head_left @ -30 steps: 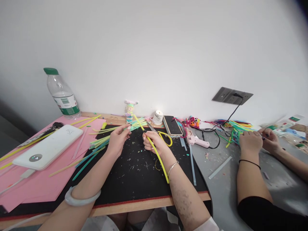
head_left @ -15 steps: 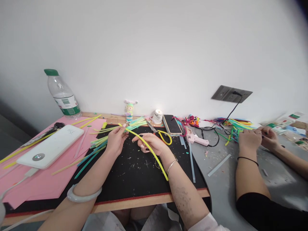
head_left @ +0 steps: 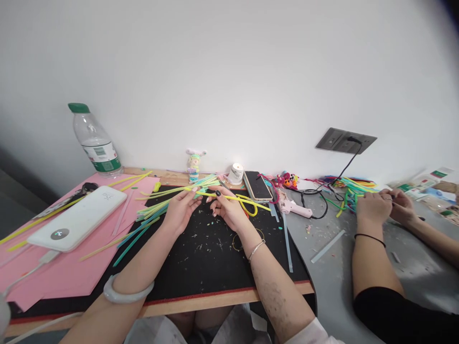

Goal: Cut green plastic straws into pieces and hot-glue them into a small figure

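Note:
My left hand (head_left: pixel 182 211) pinches one end of a yellow pipe cleaner (head_left: pixel 256 205), beside a small green piece (head_left: pixel 201 192) at the fingertips. Close by, my right hand (head_left: pixel 231 210) has its thumb and index finger closed on the same pipe cleaner, which runs out past the knuckles to the right. Both hands are above the black mat (head_left: pixel 193 258). Behind and left of my left hand lies a loose bundle of pale green, yellow and teal pipe cleaners (head_left: pixel 152 211). Scissors with a yellow handle (head_left: pixel 255 210) lie partly hidden behind my right hand.
A phone (head_left: pixel 257 186), a white cup-like item (head_left: pixel 235 174) and a small figure (head_left: pixel 194 166) stand or lie along the wall. Right: a pink glue gun (head_left: pixel 297 209) and another person's hands (head_left: pixel 375 208). Left: a power bank (head_left: pixel 79 217), pink paper (head_left: pixel 82 272) and a bottle (head_left: pixel 98 148).
The yellow pipe cleaner has swung up from hanging across my right wrist to pointing right. My right hand has risen and closed on it near my left hand. The green piece shows more clearly.

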